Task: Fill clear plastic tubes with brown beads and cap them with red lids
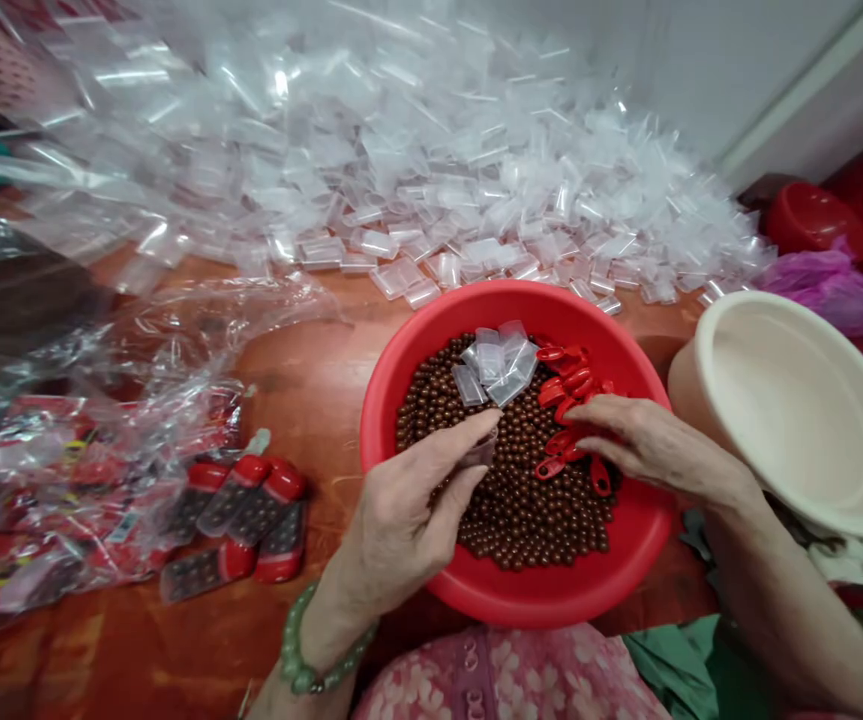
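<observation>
glossy orange-brown tabletop (pixel 296 350), round red plastic basin (pixel 521 602) of shiny brown beads (pixel 528 510), left hand (pixel 408 505) above them, thumb and fingers pinching a small clear plastic case (pixel 482 452), right hand (pixel 648 440) bent-fingered at red plastic caps (pixel 577 382) atop the beads, whether gripping one i can't tell

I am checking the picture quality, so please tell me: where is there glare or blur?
Head view: white glare streaks the clear plastic pieces, blurred toward the top; head view: the brown balls look fairly sharp; head view: the plastic bag at left looks smeared.
</observation>
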Action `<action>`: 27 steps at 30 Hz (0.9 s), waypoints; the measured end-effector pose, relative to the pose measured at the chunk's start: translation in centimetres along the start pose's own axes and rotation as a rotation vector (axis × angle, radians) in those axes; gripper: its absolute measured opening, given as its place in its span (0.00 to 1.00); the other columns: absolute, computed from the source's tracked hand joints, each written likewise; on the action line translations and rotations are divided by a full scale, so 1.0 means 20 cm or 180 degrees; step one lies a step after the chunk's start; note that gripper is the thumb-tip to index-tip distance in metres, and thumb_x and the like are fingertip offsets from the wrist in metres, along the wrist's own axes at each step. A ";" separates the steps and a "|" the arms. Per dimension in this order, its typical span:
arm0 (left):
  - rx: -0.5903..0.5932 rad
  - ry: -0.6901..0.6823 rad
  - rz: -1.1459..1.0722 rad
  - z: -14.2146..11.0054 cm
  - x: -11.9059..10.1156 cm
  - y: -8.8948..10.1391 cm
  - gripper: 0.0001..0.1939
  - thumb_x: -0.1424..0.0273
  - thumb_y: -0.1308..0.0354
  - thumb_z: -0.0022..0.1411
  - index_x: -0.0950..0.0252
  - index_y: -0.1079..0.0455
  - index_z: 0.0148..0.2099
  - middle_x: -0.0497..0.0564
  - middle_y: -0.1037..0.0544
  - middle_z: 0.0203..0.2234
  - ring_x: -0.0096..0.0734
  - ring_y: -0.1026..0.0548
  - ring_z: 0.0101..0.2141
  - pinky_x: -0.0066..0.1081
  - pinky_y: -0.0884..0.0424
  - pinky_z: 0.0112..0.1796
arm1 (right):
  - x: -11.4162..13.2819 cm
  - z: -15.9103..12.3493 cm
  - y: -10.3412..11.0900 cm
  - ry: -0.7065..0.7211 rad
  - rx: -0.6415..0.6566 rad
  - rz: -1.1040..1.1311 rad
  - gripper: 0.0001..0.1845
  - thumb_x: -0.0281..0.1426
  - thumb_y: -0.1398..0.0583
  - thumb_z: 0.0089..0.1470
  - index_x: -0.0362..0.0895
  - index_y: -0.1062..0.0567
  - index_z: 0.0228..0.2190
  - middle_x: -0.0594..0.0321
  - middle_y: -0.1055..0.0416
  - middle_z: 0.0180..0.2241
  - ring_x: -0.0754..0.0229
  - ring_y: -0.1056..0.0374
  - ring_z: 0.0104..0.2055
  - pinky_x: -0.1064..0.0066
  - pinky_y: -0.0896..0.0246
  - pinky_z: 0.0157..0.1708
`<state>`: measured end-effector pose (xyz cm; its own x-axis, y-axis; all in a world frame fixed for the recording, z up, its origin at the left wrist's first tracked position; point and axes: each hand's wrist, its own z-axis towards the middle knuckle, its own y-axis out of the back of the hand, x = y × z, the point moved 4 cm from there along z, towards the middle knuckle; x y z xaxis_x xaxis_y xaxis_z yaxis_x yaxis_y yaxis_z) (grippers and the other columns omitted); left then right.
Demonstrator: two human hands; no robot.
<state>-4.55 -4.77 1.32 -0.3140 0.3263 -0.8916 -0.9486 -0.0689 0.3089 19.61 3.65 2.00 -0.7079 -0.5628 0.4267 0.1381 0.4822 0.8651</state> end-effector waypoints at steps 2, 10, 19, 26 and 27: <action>0.0024 -0.0108 0.0114 0.00 -0.01 0.00 0.27 0.81 0.42 0.63 0.60 0.34 0.63 0.52 0.20 0.50 0.30 0.19 0.44 0.29 0.23 0.50 | 0.03 -0.01 -0.04 0.0162 0.0272 -0.0122 0.15 0.32 0.42 0.63 0.46 0.26 0.51 0.55 0.28 0.43 0.52 0.30 0.47 0.59 0.34 0.48; 0.0257 0.0004 0.0114 0.03 -0.03 -0.02 0.22 0.79 0.45 0.65 0.61 0.31 0.60 0.53 0.21 0.52 0.31 0.21 0.48 0.30 0.25 0.51 | 0.14 0.04 -0.14 0.0380 0.0310 -0.0586 0.05 0.28 0.43 0.62 0.43 0.27 0.34 0.54 0.33 0.39 0.53 0.36 0.41 0.61 0.36 0.42; 0.0488 0.1040 -0.1126 0.02 0.04 -0.02 0.31 0.70 0.45 0.68 0.60 0.48 0.70 0.56 0.20 0.46 0.36 0.19 0.44 0.35 0.25 0.48 | 0.10 0.05 -0.05 0.0102 -0.0448 0.0713 0.10 0.36 0.45 0.65 0.46 0.30 0.45 0.59 0.26 0.40 0.57 0.29 0.40 0.65 0.33 0.40; 0.0440 0.1319 -0.1379 0.03 0.03 0.00 0.16 0.67 0.42 0.65 0.66 0.32 0.53 0.56 0.19 0.40 0.37 0.21 0.41 0.33 0.27 0.44 | 0.26 0.20 0.12 0.0522 -0.1025 0.1516 0.12 0.37 0.41 0.63 0.47 0.26 0.47 0.60 0.23 0.41 0.58 0.26 0.40 0.69 0.30 0.41; 0.0466 0.1326 -0.1387 0.03 0.03 0.00 0.14 0.65 0.42 0.65 0.66 0.30 0.51 0.55 0.19 0.38 0.37 0.21 0.39 0.33 0.27 0.42 | 0.29 0.22 0.13 0.0660 -0.0998 0.1403 0.12 0.36 0.41 0.63 0.48 0.26 0.46 0.60 0.23 0.41 0.58 0.26 0.42 0.68 0.30 0.43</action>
<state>-4.74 -3.99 0.98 0.0839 -0.1022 -0.9912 -0.9871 0.1276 -0.0967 12.70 4.58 5.60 -0.3909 -0.4889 0.7798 0.6101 0.4968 0.6173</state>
